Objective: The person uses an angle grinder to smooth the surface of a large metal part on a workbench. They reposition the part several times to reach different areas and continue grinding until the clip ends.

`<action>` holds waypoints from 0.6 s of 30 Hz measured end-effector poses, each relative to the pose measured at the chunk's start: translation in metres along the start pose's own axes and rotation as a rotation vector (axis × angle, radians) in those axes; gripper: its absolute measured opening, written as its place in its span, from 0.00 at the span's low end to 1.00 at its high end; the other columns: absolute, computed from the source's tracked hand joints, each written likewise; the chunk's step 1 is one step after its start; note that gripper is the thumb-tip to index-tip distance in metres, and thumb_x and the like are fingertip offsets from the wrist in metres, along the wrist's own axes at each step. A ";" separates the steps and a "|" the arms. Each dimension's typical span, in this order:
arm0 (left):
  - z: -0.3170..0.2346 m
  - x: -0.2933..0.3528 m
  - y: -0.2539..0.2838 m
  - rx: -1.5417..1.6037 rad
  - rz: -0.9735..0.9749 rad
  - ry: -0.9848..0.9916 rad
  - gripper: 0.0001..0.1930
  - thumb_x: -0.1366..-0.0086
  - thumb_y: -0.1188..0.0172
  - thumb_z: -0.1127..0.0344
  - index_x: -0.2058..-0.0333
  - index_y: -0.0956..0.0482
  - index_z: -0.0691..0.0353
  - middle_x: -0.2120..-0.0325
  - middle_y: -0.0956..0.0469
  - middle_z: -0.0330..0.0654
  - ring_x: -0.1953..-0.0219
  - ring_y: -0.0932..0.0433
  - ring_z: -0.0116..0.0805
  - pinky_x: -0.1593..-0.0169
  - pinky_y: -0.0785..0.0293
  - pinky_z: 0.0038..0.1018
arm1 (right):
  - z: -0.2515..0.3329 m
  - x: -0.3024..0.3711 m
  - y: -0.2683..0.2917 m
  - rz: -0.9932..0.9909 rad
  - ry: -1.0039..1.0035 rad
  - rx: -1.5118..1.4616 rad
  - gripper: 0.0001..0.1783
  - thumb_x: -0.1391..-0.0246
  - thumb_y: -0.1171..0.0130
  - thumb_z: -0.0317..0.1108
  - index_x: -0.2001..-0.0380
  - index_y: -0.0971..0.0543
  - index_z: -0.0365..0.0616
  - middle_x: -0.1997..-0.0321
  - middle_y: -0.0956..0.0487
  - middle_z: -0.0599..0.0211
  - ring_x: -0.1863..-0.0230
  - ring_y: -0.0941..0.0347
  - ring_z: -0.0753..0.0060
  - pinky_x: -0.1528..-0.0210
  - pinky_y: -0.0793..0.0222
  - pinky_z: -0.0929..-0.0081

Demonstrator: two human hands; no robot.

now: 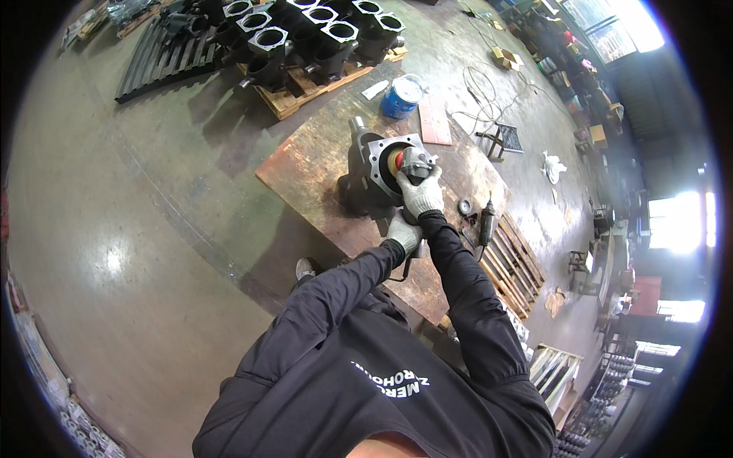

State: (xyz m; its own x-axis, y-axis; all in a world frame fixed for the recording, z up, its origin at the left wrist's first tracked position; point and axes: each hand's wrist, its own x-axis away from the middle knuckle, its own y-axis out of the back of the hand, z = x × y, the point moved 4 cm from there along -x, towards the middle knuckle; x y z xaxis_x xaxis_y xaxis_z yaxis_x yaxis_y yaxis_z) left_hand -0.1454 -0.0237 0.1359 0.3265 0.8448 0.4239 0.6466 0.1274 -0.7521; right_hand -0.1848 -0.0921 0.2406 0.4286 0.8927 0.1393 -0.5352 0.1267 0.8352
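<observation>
A dark cast metal housing [366, 187] with a square, bolt-holed flange [376, 159] sits on the worn table. At its round bore I hold an angle grinder [418, 162] whose red and tan disc [396, 159] is at the opening. My gloved right hand [422, 192] is wrapped round the silvery head of the grinder. Lower down, my gloved left hand [404, 233] is closed around the tool's rear body, which it mostly hides. A cord hangs below that hand. Whether the disc touches the metal I cannot tell.
A blue paint can [402, 98] and a pinkish sheet [434, 122] lie beyond the housing. To the right are another power tool [487, 221] and a small round disc [464, 206]. Pallets [305, 93] bear several black castings at the back. A slatted pallet [510, 266] stands at right.
</observation>
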 end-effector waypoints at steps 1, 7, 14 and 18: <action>-0.005 0.002 -0.001 -0.221 -0.008 0.015 0.27 0.43 0.30 0.68 0.45 0.29 0.65 0.49 0.20 0.46 0.47 0.21 0.39 0.44 0.25 0.33 | 0.000 -0.004 0.000 0.007 -0.010 0.015 0.55 0.53 0.30 0.61 0.35 0.44 0.36 0.48 0.20 0.34 0.47 0.21 0.35 0.44 0.27 0.53; -0.009 0.011 -0.005 -0.450 -0.053 -0.023 0.31 0.47 0.25 0.63 0.48 0.29 0.68 0.53 0.18 0.48 0.50 0.19 0.38 0.46 0.23 0.32 | -0.007 -0.003 0.002 0.031 0.013 -0.007 0.52 0.52 0.30 0.59 0.35 0.43 0.38 0.49 0.20 0.35 0.47 0.21 0.35 0.45 0.26 0.52; 0.023 -0.009 0.006 -0.460 -0.032 -0.060 0.36 0.48 0.24 0.62 0.46 0.34 0.68 0.53 0.19 0.49 0.50 0.19 0.40 0.46 0.23 0.33 | -0.009 -0.002 0.003 0.029 0.026 0.054 0.55 0.52 0.31 0.61 0.33 0.46 0.37 0.50 0.20 0.34 0.48 0.20 0.35 0.45 0.26 0.53; 0.027 -0.008 0.006 -0.521 -0.088 -0.031 0.37 0.49 0.23 0.62 0.45 0.34 0.68 0.52 0.19 0.48 0.50 0.19 0.40 0.46 0.23 0.33 | -0.009 -0.005 0.006 0.033 0.059 0.029 0.58 0.52 0.31 0.62 0.32 0.48 0.35 0.51 0.19 0.34 0.49 0.20 0.35 0.46 0.26 0.53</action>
State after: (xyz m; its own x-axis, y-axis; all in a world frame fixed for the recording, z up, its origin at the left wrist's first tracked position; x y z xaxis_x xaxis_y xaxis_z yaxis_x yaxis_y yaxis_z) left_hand -0.1629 -0.0156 0.1142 0.2404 0.8584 0.4532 0.9300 -0.0699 -0.3609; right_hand -0.1969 -0.0916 0.2399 0.3668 0.9202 0.1366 -0.5267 0.0844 0.8459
